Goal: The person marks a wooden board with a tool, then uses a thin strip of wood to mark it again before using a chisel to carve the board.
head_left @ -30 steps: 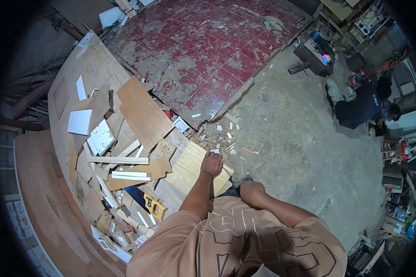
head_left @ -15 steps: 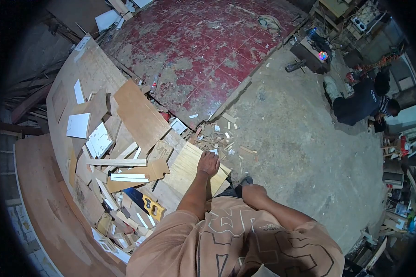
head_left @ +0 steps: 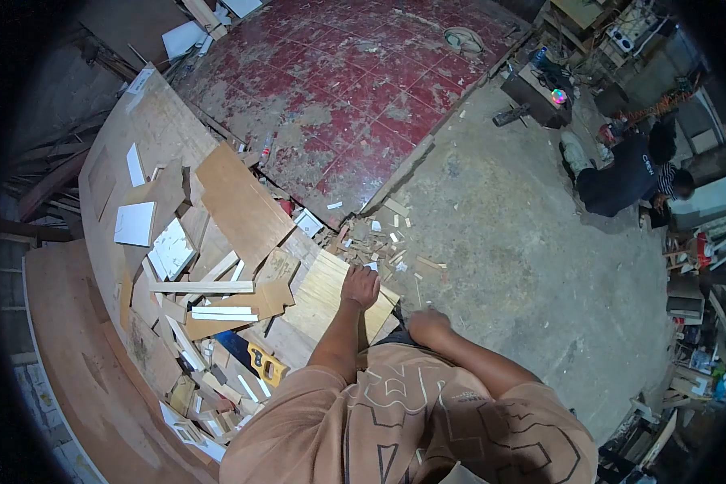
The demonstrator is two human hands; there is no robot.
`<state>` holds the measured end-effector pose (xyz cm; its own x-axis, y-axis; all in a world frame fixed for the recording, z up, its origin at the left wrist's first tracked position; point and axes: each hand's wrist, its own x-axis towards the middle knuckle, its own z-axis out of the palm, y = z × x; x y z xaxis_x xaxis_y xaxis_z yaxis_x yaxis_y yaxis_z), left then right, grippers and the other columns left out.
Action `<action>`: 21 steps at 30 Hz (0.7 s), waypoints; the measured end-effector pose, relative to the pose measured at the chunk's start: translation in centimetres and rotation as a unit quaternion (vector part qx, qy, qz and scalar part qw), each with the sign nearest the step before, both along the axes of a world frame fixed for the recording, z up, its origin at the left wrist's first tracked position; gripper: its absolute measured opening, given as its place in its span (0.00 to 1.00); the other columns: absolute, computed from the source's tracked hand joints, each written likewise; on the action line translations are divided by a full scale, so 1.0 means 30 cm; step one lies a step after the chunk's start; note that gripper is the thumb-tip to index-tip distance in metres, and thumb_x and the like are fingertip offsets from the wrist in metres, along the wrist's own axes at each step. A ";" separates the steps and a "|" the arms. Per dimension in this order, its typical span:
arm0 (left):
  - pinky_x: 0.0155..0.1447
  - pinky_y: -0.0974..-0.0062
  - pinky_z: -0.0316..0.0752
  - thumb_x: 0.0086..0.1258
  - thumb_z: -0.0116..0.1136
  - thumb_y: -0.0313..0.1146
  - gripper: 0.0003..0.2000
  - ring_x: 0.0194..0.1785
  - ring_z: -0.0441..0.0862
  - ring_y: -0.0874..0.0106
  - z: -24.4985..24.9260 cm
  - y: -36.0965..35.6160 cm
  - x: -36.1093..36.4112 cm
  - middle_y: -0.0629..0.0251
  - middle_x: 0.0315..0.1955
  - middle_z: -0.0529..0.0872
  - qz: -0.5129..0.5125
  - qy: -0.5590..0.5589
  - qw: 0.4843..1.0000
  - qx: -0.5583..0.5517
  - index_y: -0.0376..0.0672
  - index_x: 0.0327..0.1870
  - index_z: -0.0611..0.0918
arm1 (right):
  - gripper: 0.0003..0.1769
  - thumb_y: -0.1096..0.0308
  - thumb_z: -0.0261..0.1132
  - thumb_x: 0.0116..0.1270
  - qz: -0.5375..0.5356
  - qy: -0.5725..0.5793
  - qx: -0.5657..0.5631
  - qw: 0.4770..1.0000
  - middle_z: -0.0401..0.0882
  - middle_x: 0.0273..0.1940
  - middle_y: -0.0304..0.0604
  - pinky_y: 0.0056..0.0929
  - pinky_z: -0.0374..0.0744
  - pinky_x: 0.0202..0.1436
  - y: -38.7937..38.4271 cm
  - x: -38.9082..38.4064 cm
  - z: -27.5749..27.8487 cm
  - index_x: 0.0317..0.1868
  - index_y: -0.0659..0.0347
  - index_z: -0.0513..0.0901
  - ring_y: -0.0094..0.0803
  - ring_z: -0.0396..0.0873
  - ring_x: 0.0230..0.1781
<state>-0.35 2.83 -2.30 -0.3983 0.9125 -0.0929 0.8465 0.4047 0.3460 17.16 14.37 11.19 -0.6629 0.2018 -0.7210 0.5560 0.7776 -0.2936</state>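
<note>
My left hand [head_left: 361, 286] bears down on a pale plywood board [head_left: 324, 292], its bent fingers at the board's far edge. The board lies on the worktable's near right corner, in front of my body. My right hand [head_left: 429, 329] is closed in a fist just right of the board's corner, close to my waist. Whatever it grips is hidden from above. A handsaw with a yellow handle [head_left: 266, 365] and dark blue blade lies on the table left of my left arm.
Wood offcuts, white-faced panels [head_left: 135, 223] and a brown plywood sheet [head_left: 246, 206] cover the table [head_left: 157, 109]. Scraps [head_left: 379, 240] litter the concrete floor past its corner. At the right, a co-worker [head_left: 621, 177] crouches low. A dark box [head_left: 540, 93] stands farther back.
My right hand has moved slightly forward and left, toward the board's corner, covering a dark shape that showed beside it before. My left hand stays on the board.
</note>
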 end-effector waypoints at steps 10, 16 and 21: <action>0.63 0.56 0.61 0.71 0.44 0.41 0.14 0.52 0.74 0.58 0.021 0.002 -0.016 0.55 0.40 0.80 -0.005 0.019 1.000 0.010 0.40 0.39 0.80 | 0.14 0.68 0.55 0.63 -0.041 -0.019 0.015 0.999 0.85 0.42 0.60 0.45 0.83 0.43 -0.130 -0.040 -0.165 0.41 0.65 0.85 0.52 0.85 0.43; 0.63 0.55 0.61 0.71 0.45 0.41 0.14 0.52 0.75 0.58 0.019 0.003 -0.011 0.55 0.40 0.80 0.004 0.008 1.000 0.029 0.41 0.39 0.80 | 0.13 0.67 0.53 0.64 -0.059 0.148 0.056 0.986 0.85 0.32 0.56 0.52 0.81 0.34 -0.017 0.019 -0.030 0.39 0.66 0.81 0.51 0.85 0.34; 0.63 0.55 0.61 0.71 0.46 0.41 0.13 0.52 0.74 0.57 0.027 0.002 0.022 0.55 0.40 0.80 -0.029 0.006 0.999 0.014 0.41 0.38 0.79 | 0.13 0.68 0.55 0.63 0.007 0.106 0.041 0.993 0.85 0.33 0.56 0.47 0.83 0.35 -0.029 -0.068 0.066 0.38 0.65 0.83 0.50 0.86 0.35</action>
<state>0.30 2.89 -1.49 -0.3451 0.9364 -0.0632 0.8725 0.3449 0.3461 15.14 13.49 13.18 -0.8019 0.2428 -0.5458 0.4766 0.8109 -0.3395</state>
